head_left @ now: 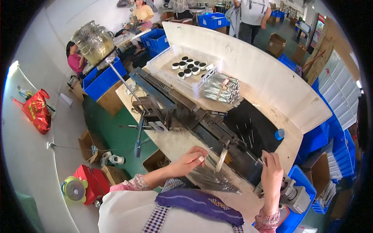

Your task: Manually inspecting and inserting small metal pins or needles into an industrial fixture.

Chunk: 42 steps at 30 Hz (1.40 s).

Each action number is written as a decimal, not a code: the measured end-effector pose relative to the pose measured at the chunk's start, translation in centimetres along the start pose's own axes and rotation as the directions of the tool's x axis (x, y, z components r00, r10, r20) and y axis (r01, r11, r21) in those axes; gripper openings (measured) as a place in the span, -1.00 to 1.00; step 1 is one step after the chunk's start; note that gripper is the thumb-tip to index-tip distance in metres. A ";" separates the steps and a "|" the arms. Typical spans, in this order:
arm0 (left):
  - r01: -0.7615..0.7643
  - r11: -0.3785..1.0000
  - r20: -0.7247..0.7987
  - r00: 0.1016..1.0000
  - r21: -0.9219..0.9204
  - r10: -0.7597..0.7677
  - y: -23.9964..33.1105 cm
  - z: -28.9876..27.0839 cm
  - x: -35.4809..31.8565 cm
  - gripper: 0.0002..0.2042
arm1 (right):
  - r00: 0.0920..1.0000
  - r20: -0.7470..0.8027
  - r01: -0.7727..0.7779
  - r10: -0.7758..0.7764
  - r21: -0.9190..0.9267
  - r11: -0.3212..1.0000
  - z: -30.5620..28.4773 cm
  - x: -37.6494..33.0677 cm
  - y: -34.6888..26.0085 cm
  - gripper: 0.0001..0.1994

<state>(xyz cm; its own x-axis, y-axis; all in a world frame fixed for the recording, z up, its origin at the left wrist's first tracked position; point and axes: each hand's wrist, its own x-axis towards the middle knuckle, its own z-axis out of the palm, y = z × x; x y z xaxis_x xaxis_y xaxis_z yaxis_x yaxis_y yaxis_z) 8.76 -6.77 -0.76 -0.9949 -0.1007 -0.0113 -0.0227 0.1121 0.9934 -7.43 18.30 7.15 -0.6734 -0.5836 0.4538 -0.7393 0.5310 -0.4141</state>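
My left hand (190, 161) is closed in a pinch at the near side of a long dark metal bench machine (182, 112). From its fingertips a thin silvery piece sticks out, perhaps a thin metal rod. My right hand (272, 171) is closed around the end of a short metal bar (253, 157) at the machine's right end. Between my hands a pale upright strip (221, 160) stands against the machine. Below it lies a bundle of thin metal rods (215, 180). A few loose thin rods (244, 136) lie on a black mat (256, 120) beyond the machine.
A clear crate (163, 64) holds several white round pieces with black tops. Beside it lie bundled metal rods (223, 88). A blue cap-like object (279, 134) sits on the right. A curved white board (248, 66) edges the table. Other people are farther back.
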 end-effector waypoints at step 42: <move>-0.615 -0.006 0.519 0.661 0.789 0.542 6.0 3.2 12.5 -0.94 | 0.964 0.050 0.253 -0.261 0.120 0.960 4.7 2.4 1.8 -0.87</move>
<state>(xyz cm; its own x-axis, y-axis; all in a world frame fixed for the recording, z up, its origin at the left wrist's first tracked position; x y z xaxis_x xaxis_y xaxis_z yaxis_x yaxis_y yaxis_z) -4.11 -4.21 4.68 -0.7212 0.5076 0.4714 0.5340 0.8408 -0.0883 -10.37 14.97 3.80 -0.4564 -0.7321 0.5057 -0.8802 0.2884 -0.3769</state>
